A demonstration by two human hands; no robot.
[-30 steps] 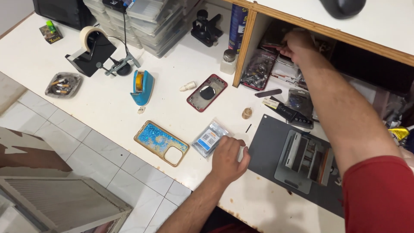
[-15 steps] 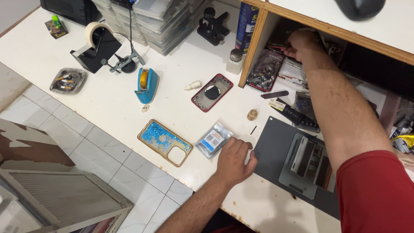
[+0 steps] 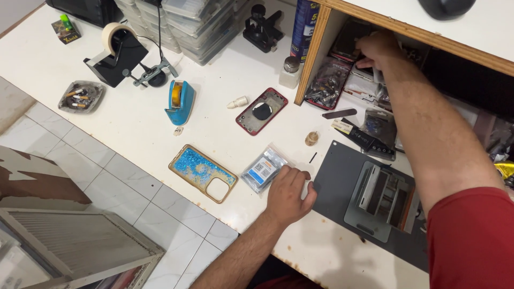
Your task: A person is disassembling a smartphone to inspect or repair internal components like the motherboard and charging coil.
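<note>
My left hand (image 3: 289,194) lies flat on the white table (image 3: 134,123), fingers spread and gripping nothing, its fingertips touching the near corner of a small clear packet (image 3: 263,169) with a blue and white label. Just beside that packet, to its left, sits a phone case (image 3: 203,172) filled with blue glitter and edged in gold. My right hand (image 3: 378,48) reaches up under the wooden shelf (image 3: 407,32) among the bagged parts stacked there; whether its fingers have closed on anything I cannot tell, since they are tucked in among the bags. A dark silvery pouch (image 3: 327,83) leans at the shelf's upright, and another clear bag (image 3: 379,128) lies nearer me, beside the grey work mat (image 3: 337,182). Farther back on the table lie a red phone back shell (image 3: 262,111), a blue tape dispenser (image 3: 180,101) with a yellow roll, a black tape holder (image 3: 118,51) and a small green and black box (image 3: 66,28) at the far corner.
</note>
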